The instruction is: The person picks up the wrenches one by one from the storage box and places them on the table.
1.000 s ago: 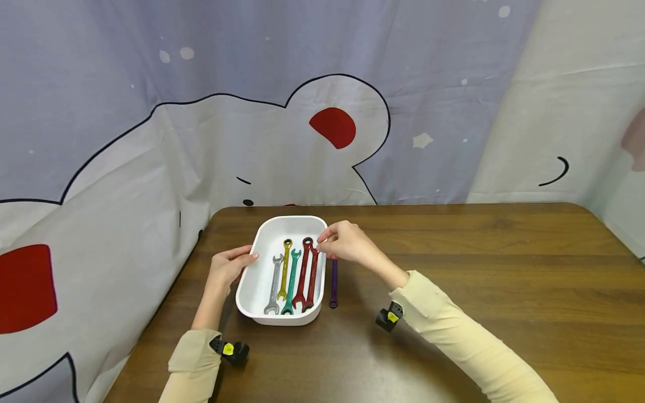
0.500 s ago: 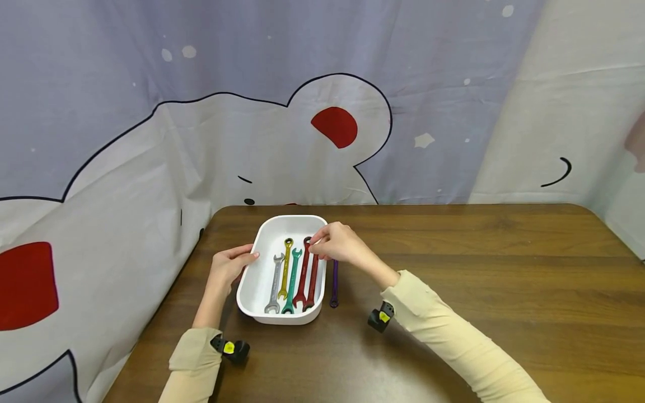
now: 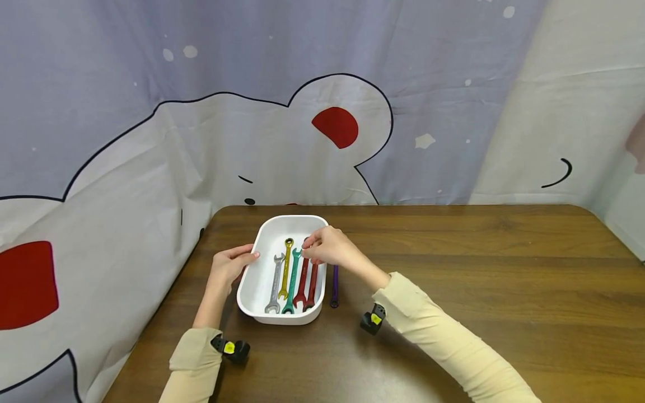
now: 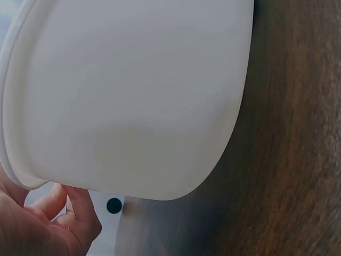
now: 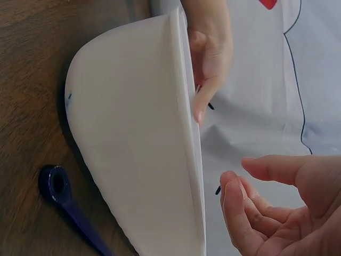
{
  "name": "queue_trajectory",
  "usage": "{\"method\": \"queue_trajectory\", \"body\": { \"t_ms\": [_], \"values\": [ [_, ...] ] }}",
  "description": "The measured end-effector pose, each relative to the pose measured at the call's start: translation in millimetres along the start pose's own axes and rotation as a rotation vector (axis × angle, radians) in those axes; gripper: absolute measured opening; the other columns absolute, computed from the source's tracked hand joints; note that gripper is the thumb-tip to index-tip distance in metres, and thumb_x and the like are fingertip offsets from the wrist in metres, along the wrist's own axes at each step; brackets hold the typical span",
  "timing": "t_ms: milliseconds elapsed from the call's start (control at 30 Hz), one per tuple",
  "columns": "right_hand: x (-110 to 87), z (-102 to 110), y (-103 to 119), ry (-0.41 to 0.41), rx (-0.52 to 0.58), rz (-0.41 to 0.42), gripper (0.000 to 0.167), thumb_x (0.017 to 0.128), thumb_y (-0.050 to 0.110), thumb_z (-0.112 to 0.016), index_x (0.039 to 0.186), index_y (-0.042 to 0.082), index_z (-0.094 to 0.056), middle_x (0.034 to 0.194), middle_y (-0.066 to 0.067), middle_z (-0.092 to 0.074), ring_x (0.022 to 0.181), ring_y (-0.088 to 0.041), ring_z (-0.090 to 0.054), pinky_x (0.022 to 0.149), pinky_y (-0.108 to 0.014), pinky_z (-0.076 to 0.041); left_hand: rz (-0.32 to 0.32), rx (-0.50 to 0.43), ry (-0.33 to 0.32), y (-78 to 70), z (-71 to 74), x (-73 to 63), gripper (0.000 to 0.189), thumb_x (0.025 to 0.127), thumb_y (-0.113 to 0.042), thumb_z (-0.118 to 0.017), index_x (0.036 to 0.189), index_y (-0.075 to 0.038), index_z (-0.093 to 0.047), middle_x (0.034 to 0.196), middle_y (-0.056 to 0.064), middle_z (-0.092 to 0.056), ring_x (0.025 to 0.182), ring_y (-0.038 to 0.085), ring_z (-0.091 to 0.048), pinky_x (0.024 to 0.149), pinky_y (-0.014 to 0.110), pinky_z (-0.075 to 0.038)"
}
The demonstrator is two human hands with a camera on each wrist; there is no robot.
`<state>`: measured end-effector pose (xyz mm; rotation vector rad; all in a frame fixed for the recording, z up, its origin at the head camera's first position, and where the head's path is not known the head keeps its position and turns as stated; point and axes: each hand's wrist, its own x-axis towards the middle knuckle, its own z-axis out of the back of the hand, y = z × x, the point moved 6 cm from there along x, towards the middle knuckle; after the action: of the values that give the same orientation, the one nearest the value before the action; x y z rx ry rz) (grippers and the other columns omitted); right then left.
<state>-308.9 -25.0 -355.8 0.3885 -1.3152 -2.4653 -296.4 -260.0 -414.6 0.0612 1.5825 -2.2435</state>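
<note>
Gripping the box [image 3: 288, 319] with my left fingers [image 3: 239, 251], I'm probably picking wrenches [image 3: 291, 282]; my empty, parted right fingers [image 5: 233, 207] should pinch next.

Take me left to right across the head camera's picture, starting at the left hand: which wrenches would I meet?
Left hand → silver wrench → yellow wrench → green wrench → first red wrench → second red wrench → purple wrench.

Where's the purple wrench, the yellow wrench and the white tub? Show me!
Purple wrench [image 3: 335, 284], head view, on its handle.
Yellow wrench [image 3: 285, 271], head view, on its handle.
White tub [image 4: 133, 101], left wrist view, on its outer wall.
</note>
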Motion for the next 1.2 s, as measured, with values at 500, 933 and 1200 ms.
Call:
{"method": "queue_trajectory", "body": {
  "t_ms": [500, 933, 1200],
  "values": [
    [9.5, -16.8, 4.8, 0.038, 0.04, -0.025, 0.016, 0.085, 0.013, -0.069, 0.095, 0.001, -0.072, 0.084, -0.018, -0.073, 0.062, -0.016, -0.067, 0.068, -0.031, -0.058, -0.007, -0.001, -0.003, -0.3, 0.8, -0.8, 0.046, 0.088, -0.02, -0.069, 0.13, -0.003, -0.06, 0.129, 0.02, -0.06, 0.082, 0.006, -0.061, 0.066, 0.019, -0.051],
    [17.5, -28.0, 6.1, 0.05, 0.099, -0.038, 0.018, 0.084, 0.01, -0.069, 0.098, -0.002, -0.071, 0.073, -0.01, -0.07, 0.073, -0.026, -0.071, 0.07, -0.033, -0.059, -0.012, -0.015, -0.003, -0.1, -0.5, -0.1, 0.046, 0.087, -0.02, -0.07, 0.129, -0.004, -0.06, 0.125, 0.018, -0.062, 0.076, 0.003, -0.06, 0.063, 0.019, -0.051],
    [23.8, -35.0, 2.6, 0.057, 0.141, -0.071, 0.019, 0.084, 0.006, -0.069, 0.101, -0.004, -0.071, 0.078, -0.014, -0.071, 0.056, -0.007, -0.061, 0.068, -0.03, -0.058, -0.013, -0.002, -0.002, 0.9, 0.6, 0.2, 0.047, 0.087, -0.021, -0.07, 0.129, -0.003, -0.06, 0.128, 0.019, -0.06, 0.079, 0.004, -0.06, 0.064, 0.019, -0.05]
  ]
}}
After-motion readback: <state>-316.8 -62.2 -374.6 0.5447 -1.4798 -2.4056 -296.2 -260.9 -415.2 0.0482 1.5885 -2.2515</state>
